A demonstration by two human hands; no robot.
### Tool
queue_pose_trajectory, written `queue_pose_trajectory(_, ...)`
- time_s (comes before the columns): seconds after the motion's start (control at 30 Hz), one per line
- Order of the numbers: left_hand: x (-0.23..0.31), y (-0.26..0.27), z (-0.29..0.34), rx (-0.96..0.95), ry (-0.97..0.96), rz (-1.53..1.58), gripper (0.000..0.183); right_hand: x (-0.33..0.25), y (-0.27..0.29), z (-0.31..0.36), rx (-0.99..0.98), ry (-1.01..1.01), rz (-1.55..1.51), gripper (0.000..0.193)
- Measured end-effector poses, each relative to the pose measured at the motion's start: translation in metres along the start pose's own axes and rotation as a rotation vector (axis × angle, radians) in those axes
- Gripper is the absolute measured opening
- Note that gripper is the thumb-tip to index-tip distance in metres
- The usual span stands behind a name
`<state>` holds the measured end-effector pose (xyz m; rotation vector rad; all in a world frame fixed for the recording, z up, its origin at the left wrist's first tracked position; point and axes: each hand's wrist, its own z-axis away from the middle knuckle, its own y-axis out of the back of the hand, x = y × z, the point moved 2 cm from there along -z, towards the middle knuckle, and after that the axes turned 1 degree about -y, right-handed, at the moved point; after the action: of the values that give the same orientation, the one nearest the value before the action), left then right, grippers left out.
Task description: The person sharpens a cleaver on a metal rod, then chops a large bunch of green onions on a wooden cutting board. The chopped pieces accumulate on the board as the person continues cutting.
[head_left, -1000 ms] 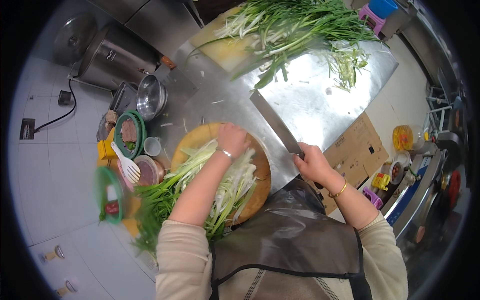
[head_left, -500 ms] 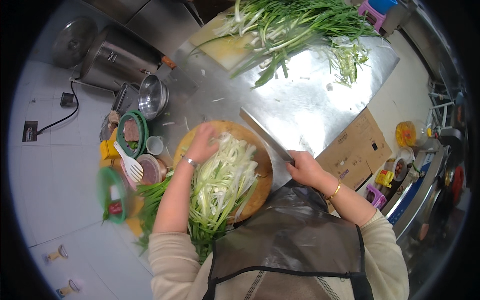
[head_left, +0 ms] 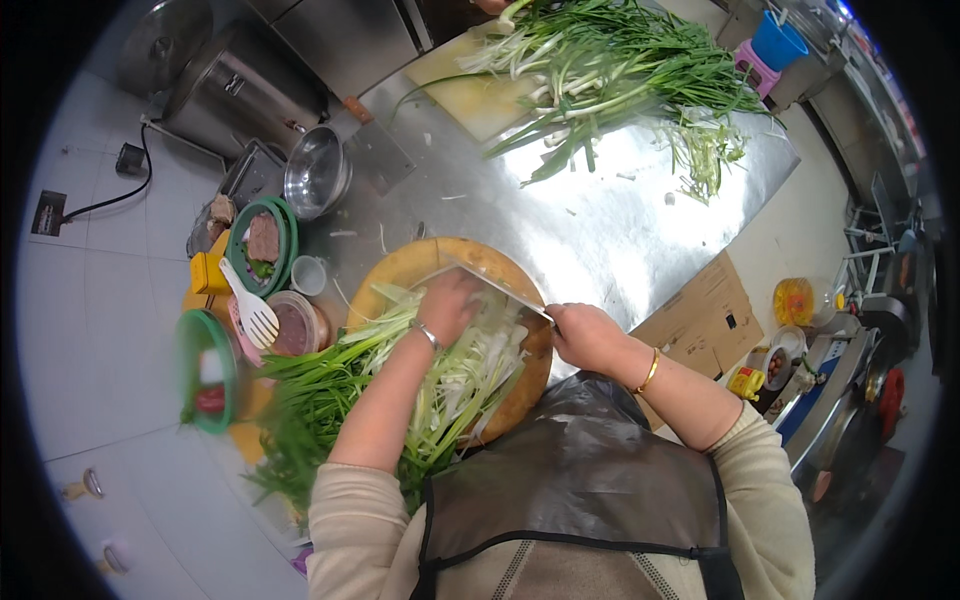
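The greens [head_left: 480, 375], long stalks with pale ends, lie in a loose heap across the round wooden board [head_left: 533, 385]; their green leaves spill over its left and near edges. The left hand [head_left: 449, 305] rests on the heap, fingers down among the stalks; the fingertips are blurred and partly hidden, so whether it grasps the stalks or only presses on them cannot be determined. The right hand [head_left: 588, 338] is closed firmly around the handle of a broad knife [head_left: 510, 293]. The blade slants over the far right part of the board, its far end just beside the left hand. Contact between edge and stalks cannot be confirmed.

Principal hazard: a cut to the left fingers, should they extend toward the blade or the knife drift left. Contributing causes would be slick, tangled stalks sliding under the hand. The overhanging leaves, if caught or tugged, could drag the heap off the board.

Left of the board, a white slotted spoon [head_left: 255, 312], a lidded tub [head_left: 298, 325] and a green bowl [head_left: 288, 240] holding a piece of meat [head_left: 264, 240] stand crowded together; a sweep of the left forearm could upset them. Beyond, on the metal table [head_left: 475, 220], lie a second blade [head_left: 388, 160] and, farther off, another pile of greens [head_left: 630, 75] overlapping a pale cutting board [head_left: 462, 98].
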<state>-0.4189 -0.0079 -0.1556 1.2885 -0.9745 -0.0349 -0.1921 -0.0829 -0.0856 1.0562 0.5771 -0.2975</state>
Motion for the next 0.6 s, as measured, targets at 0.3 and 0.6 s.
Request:
queue_pose_trajectory(0.3, -0.004, -0.01, -0.001, -0.032, -0.074, -0.093, 0.027, -0.002, -0.014, -0.013, -0.019, -0.058, 0.075, 0.018)
queue_pose_trajectory(0.6, 0.003, -0.007, 0.004, 0.015, -0.009, -0.109, 0.028, 0.0, -0.001, 0.007, 0.1, 0.035, 0.045, 0.013)
